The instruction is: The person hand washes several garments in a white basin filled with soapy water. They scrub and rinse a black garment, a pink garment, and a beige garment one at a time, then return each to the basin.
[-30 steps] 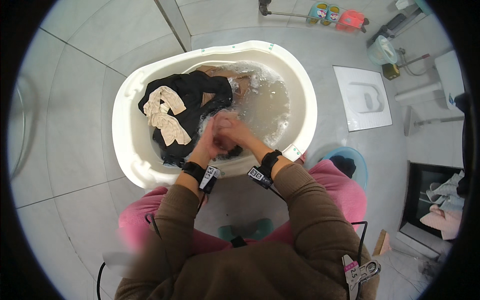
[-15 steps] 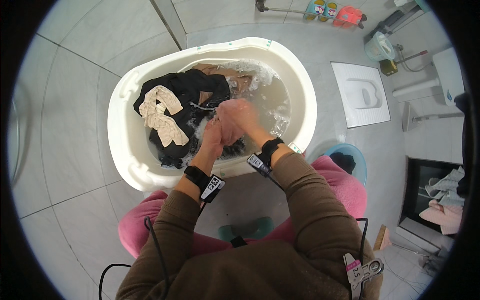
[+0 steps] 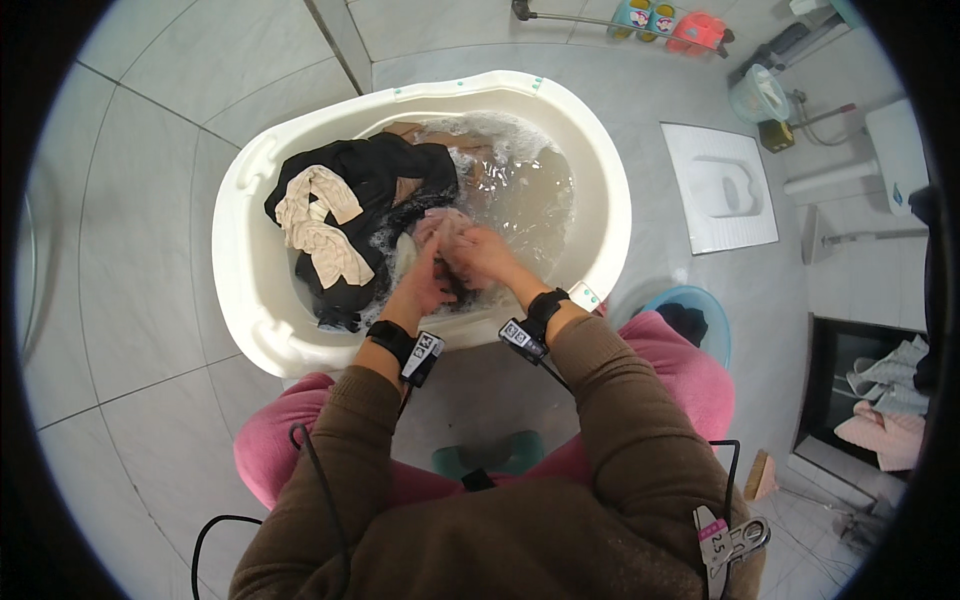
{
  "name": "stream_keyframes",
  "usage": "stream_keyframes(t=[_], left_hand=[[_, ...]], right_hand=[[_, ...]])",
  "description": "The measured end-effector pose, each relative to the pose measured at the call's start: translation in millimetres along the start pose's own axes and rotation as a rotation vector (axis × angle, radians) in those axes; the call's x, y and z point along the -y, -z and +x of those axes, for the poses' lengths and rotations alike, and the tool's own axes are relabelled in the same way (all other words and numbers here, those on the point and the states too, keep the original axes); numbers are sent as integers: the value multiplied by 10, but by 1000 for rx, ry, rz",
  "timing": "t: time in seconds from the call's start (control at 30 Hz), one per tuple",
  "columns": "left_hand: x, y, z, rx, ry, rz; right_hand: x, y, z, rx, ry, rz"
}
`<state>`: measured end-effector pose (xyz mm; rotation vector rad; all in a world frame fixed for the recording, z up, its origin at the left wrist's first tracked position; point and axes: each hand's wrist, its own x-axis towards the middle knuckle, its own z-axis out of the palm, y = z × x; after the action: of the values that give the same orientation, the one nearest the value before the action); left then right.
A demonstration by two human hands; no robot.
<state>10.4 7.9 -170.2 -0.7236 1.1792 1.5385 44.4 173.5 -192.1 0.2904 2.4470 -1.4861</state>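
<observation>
In the white plastic tub (image 3: 235, 300) my two hands meet over cloudy, sudsy water. My right hand (image 3: 480, 254) is closed round a small wet pinkish cloth (image 3: 446, 222). My left hand (image 3: 428, 282) touches the same cloth from the left, fingers bent against it; the grip is partly hidden. Soaked black clothing (image 3: 400, 165) fills the tub's left half. On top of it lies a bunched beige garment (image 3: 335, 255). A brown cloth (image 3: 465, 140) lies partly under water by the far wall. Something pale (image 3: 405, 255), which I cannot identify, sits beside my left hand.
A light blue basin (image 3: 722, 335) with dark cloth stands by my right knee. Farther right are a white squat toilet (image 3: 700, 230), a small bucket (image 3: 745, 100) and a dark rack with towels (image 3: 880, 430). Slippers (image 3: 690, 35) hang on a wall bar.
My hands have moved slightly nearer, and the right hand's blur has gone. The pinkish cloth now sits lower between them, close to the water.
</observation>
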Motion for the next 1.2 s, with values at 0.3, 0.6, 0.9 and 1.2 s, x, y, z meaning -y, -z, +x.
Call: stream_keyframes(t=[0.3, 0.6, 0.9, 1.2], left_hand=[[-354, 292, 101, 499, -774, 316], [38, -448, -139, 158, -522, 22], [93, -102, 0, -21, -128, 2], [-326, 234, 3, 400, -106, -336]], right_hand=[[1052, -1, -90, 12, 358, 245], [38, 533, 189, -244, -194, -333], [-746, 68, -101, -341, -295, -694], [663, 57, -58, 167, 368, 16]])
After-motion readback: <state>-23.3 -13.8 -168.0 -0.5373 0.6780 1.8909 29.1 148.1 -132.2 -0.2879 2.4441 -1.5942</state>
